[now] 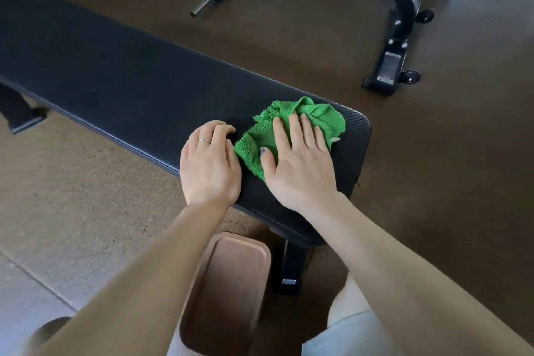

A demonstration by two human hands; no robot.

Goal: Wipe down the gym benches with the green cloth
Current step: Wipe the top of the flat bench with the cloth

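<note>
My right hand [297,165] lies flat and open on the green cloth [291,130], palm down, fingers [296,130] spread and stretched forward over the fabric; nothing is pinched or clutched, the hand only presses the cloth against the pad. My left hand [209,163] rests just beside it on the bare bench [115,81], palm down, its fingers curled under at the knuckles so that it is neither a fist nor flat, and it holds nothing. A thin ring [204,140] sits on one of its fingers. The thumb side of the left hand touches or nearly touches the near corner of the cloth; I cannot tell which.

The cloth is bright green terry, fluffy and looped, crumpled into an uneven bunch with a frayed-looking edge at the far side. It sits near the rounded end of the bench, on top of the pad. The pad is black, long and flat, with a fine ribbed texture and soft rounded corners, carried on a black metal leg [291,266]. The floor [433,182] is brown and speckled. Below my forearms lies a brown wooden tray [231,283] with rounded corners and a raised rim. Beyond the bench stands another black frame [401,29] with small wheels.
</note>
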